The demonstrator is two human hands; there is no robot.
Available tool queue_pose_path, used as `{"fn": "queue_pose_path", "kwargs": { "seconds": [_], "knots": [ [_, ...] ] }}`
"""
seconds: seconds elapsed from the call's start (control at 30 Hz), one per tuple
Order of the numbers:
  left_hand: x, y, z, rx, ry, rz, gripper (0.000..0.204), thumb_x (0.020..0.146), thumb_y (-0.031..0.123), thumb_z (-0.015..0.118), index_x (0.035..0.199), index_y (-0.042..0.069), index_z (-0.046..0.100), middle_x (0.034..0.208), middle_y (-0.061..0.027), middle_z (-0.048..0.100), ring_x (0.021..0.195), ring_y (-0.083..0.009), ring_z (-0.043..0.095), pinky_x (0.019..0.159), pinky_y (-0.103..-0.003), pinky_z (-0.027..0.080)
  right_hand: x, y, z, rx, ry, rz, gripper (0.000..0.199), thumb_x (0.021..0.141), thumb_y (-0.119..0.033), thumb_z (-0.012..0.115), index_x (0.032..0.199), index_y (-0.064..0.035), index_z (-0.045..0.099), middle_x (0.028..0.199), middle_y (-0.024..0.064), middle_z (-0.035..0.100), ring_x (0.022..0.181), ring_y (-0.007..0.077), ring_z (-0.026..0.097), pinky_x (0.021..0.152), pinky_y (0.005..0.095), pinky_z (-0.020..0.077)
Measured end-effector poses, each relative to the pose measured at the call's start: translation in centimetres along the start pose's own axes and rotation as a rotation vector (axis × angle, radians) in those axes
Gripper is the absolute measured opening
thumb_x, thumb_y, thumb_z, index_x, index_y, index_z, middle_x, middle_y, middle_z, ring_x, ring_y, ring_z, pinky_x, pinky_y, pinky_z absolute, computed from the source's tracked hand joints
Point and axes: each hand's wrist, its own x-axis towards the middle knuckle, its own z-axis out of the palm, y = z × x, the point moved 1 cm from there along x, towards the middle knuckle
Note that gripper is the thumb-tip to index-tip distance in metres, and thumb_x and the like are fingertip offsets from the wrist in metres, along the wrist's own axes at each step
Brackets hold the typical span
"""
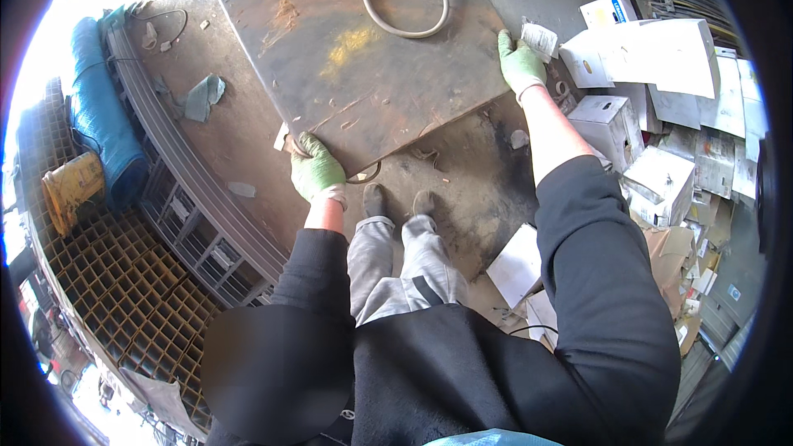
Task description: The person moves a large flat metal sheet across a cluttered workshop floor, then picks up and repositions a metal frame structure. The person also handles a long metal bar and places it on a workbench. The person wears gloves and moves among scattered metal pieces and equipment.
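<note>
1. Here we grip the rusty steel plate (355, 58): left hand (315, 169) clenched on its near corner, right hand (520, 62) clasping its side edge.
2. Likely lifting; next needs an even pull, feet (396, 201) clear beneath our fingers.

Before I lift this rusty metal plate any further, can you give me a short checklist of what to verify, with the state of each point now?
1. Left hand on the near corner of the metal plate, glove on: ok.
2. Right hand on the right edge of the plate, glove on: ok.
3. Grip firm on both sides: cannot tell, the fingers under the edge are hidden.
4. Top of the plate free: not ok, a loop of hose lies on it.
5. Feet away from the plate: not ok, the shoes stand just below its near edge.
6. Floor on the right free: not ok, white boxes crowd it.
</note>
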Motion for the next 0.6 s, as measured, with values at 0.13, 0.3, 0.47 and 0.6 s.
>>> {"fn": "queue_pose_path", "kwargs": {
  "seconds": [0.13, 0.3, 0.47, 0.6],
  "knots": [
    [-2.4, -1.7, -0.3, -0.054, 0.048, 0.065, 0.052, 0.109, 0.051, 0.053, 0.122, 0.005, 0.073, 0.106, -0.0222, 0.078, 0.101, -0.0383, 0.076, 0.089, -0.043, 0.056, -2.1, 2.5, 0.0, 0.058, -0.026, 0.017, 0.081, 0.101, -0.076, 0.033, 0.132, -0.0112, 0.072, 0.131, 0.0284, 0.07, 0.125, 0.0461, 0.066, 0.107, 0.0544, 0.0514],
    [-4.5, -3.3, -0.5, -0.022, 0.046, 0.063, 0.055, 0.108, 0.052, 0.054, 0.122, 0.003, 0.073, 0.107, -0.0221, 0.078, 0.102, -0.0379, 0.076, 0.09, -0.043, 0.056, -3.6, 4.8, 0.5, 0.129, -0.002, 0.02, 0.082, 0.1, -0.076, 0.036, 0.132, -0.0098, 0.072, 0.133, 0.0301, 0.068, 0.126, 0.0473, 0.065, 0.109, 0.0561, 0.0497],
    [-5.8, -5.6, -1.3, -0.081, 0.091, 0.266, 0.052, 0.108, 0.048, 0.054, 0.126, 0.002, 0.071, 0.109, -0.0231, 0.078, 0.105, -0.0387, 0.075, 0.091, -0.043, 0.056, -7.0, 6.2, 0.0, 0.175, -0.022, 0.013, 0.082, 0.101, -0.073, 0.037, 0.136, -0.0055, 0.067, 0.127, 0.0319, 0.07, 0.125, 0.048, 0.066, 0.11, 0.0559, 0.0491],
    [-7.4, -8.4, -1.8, -0.004, 0.045, 0.157, 0.05, 0.108, 0.047, 0.055, 0.123, 0.003, 0.072, 0.109, -0.0237, 0.077, 0.106, -0.0408, 0.074, 0.091, -0.044, 0.055, -10.5, 8.6, -0.1, 0.203, -0.02, 0.0, 0.08, 0.104, -0.07, 0.035, 0.134, -0.0031, 0.067, 0.127, 0.0319, 0.07, 0.123, 0.049, 0.065, 0.107, 0.0557, 0.0507]
  ]
}}
